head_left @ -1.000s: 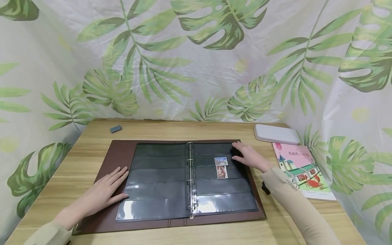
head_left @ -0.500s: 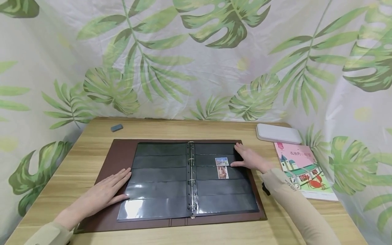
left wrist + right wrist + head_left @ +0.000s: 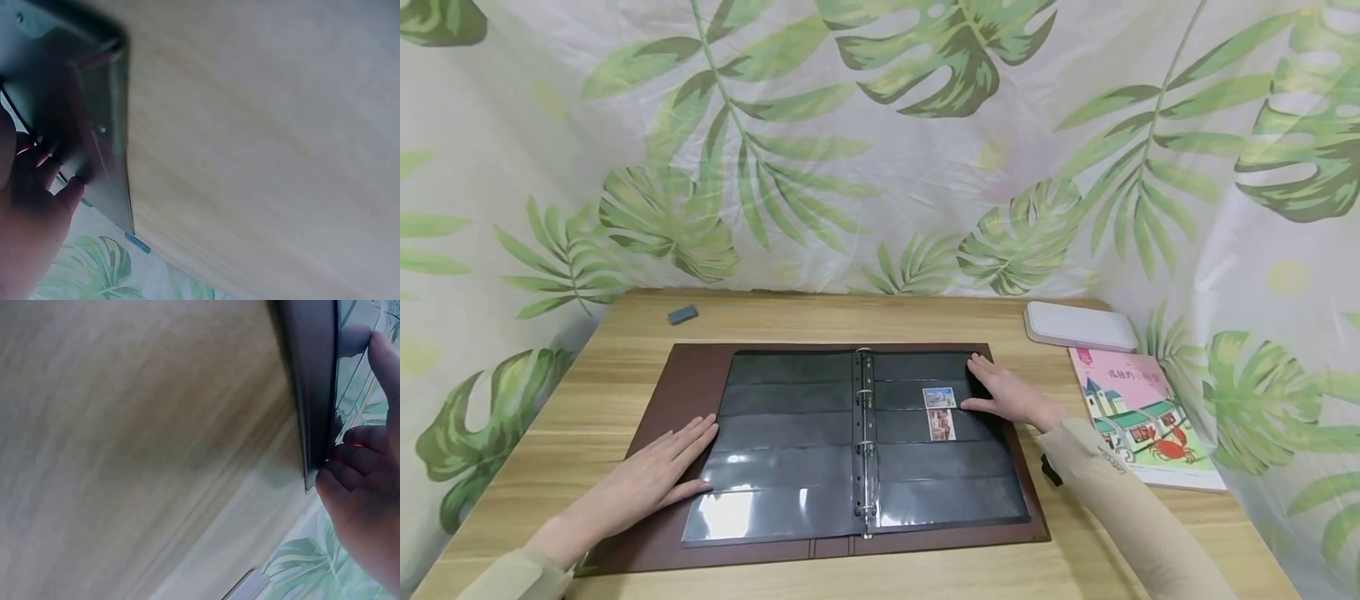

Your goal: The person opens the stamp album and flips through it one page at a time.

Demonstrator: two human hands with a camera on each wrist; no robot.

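A brown stamp album (image 3: pixel 696 367) lies spread on the table with black pocket pages on metal rings (image 3: pixel 867 450). Two stamps (image 3: pixel 938 397) sit one above the other in pockets of the right page (image 3: pixel 955 496). My left hand (image 3: pixel 655 471) rests with extended fingers on the left cover, its fingertips at the edge of the left page (image 3: pixel 790 433). On the other side my right hand (image 3: pixel 1011 392) lies over the upper outer edge of the right page, thumb stretched toward the stamps. In the right wrist view the fingers (image 3: pixel 353 462) reach the album's edge.
A blue eraser (image 3: pixel 682 315) lies at the back left of the wooden table (image 3: pixel 820 317). At the back right are a white case (image 3: pixel 1078 325) and a pink picture book (image 3: pixel 1138 417) with a crab on its cover. A leaf-print curtain (image 3: pixel 880 167) hangs behind.
Over the last second the right thumb has shifted lower, closer to the stamps. The left hand stays on the cover, and the album and stamps keep their places.
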